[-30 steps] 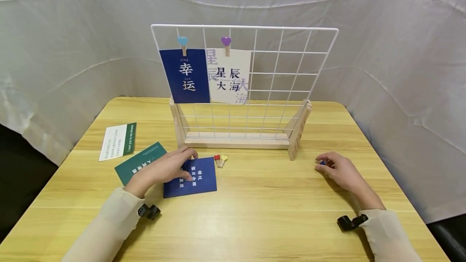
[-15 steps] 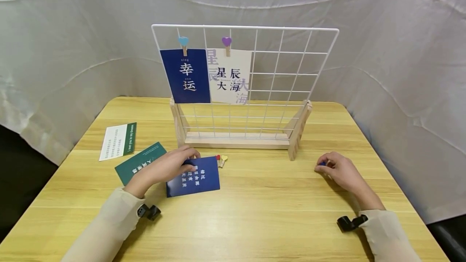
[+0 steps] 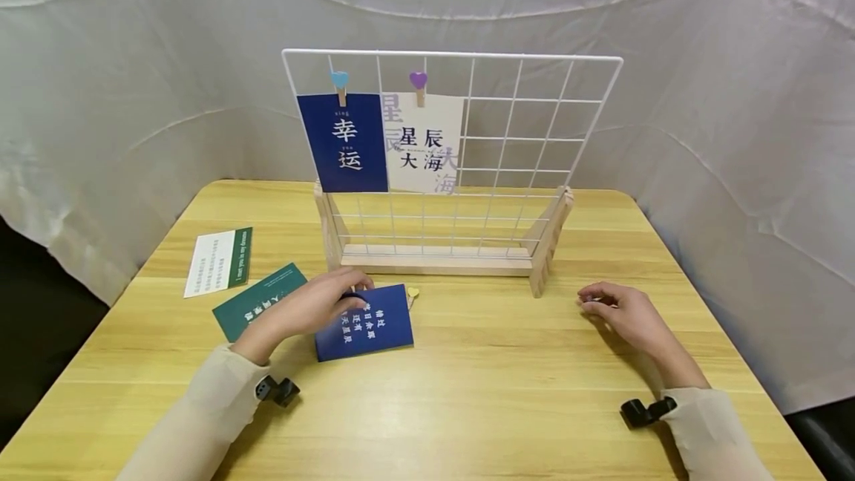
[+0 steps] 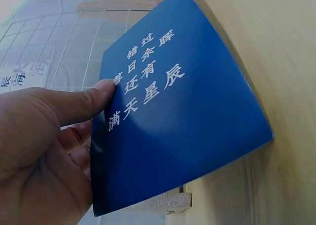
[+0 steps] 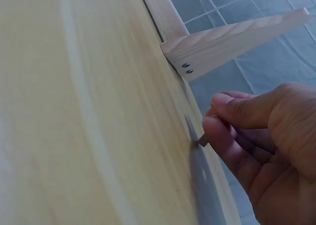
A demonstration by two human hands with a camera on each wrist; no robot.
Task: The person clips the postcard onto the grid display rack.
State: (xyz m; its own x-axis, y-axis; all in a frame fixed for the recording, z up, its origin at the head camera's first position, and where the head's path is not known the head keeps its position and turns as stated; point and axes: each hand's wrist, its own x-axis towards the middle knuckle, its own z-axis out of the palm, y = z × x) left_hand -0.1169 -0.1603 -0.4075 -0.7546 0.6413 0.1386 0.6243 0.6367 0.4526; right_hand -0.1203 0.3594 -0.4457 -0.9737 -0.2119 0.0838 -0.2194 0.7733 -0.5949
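My left hand (image 3: pixel 303 310) pinches a dark blue postcard (image 3: pixel 381 332) with white characters along one edge, thumb on the printed face. In the left wrist view the card (image 4: pixel 182 116) is bowed and tilted up off the table. To the right, my right hand (image 3: pixel 621 314) pinches a small clothespin between thumb and fingers. Only the wooden end of this clothespin (image 5: pixel 203 140) shows below the fingertips in the right wrist view; the rest is hidden. A yellow heart clothespin (image 3: pixel 413 294) lies partly behind the blue card's corner.
A white wire grid rack (image 3: pixel 514 139) on a wooden stand (image 3: pixel 434 262) rises at the back. A blue card (image 3: pixel 344 143) and a white card (image 3: pixel 424 143) hang on it by heart clothespins. Left lie a green card (image 3: pixel 257 299) and a white-and-green card (image 3: pixel 217 262).
My left hand has curled the blue card up and shifted it right, so it now covers the red heart clothespin. My right hand stays in place; the blue bit between its fingers is hidden now.
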